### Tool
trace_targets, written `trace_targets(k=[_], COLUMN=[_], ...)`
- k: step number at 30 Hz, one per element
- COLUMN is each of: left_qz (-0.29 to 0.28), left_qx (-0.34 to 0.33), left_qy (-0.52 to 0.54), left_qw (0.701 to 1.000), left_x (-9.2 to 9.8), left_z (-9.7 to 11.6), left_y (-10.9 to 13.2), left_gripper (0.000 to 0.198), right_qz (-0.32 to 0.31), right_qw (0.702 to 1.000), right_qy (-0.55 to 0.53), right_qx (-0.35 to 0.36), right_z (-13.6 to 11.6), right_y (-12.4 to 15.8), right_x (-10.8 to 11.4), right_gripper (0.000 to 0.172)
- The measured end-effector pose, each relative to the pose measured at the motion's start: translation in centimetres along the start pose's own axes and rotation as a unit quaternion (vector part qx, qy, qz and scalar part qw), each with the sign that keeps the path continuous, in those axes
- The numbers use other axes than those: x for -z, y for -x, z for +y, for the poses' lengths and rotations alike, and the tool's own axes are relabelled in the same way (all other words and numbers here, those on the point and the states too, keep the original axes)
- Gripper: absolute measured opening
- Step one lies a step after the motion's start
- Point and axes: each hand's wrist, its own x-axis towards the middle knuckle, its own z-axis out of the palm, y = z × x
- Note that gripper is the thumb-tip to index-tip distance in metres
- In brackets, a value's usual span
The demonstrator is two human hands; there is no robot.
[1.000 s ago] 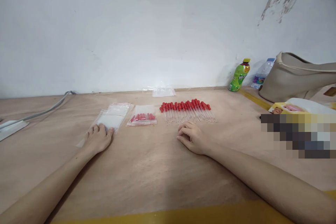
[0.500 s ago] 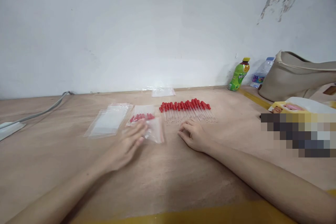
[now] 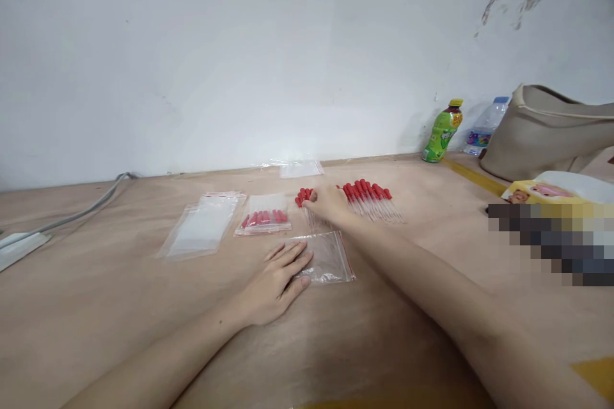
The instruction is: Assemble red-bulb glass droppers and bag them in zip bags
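My left hand lies flat with its fingers stretched out, pressing on a clear zip bag on the table. Its fingers cover the bag's left part. My right hand is over a row of small droppers with red bulbs and thin clear stems. The fingers of this hand are curled in among the bulbs, and what they grip is hidden. Beyond my left hand is a zip bag with several red-bulbed droppers in it. Flat clear bags lie overlapped to the left of it.
More clear plastic lies by the wall. A grey cable runs to a white strip at the left. A green bottle, a clear bottle, a beige bag and a yellow and white packet stand at the right.
My left hand has drawn a clear bag nearer and to the right and flattened it on the table. My right hand has moved forward and left, onto the droppers.
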Motion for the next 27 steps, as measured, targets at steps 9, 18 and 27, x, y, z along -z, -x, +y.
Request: trace_targets(k=[9,18,27], left_qz=[0.036,0.05,0.045], left_qx=[0.006,0.007,0.016], left_qy=[-0.014,-0.039,-0.029], left_qw=[0.999,0.998,0.998], left_x=[0.1,-0.1,-0.3], left_z=[0.4,0.5,0.3], left_y=[-0.2,-0.1,-0.4], left_gripper=[0.042,0.041,0.042], right_qz=[-0.035,0.089,0.116], right_qw=[0.997,0.945,0.827], right_qy=[-0.014,-0.311,-0.548], right_qx=[-0.07,0.053,-0.043], right_z=[-3.1,3.5,7.6], right_y=[-2.5,2.5,9.4], right_x=[-0.8,2.6,-0.2], right_gripper=[0.028,0.024,0.078])
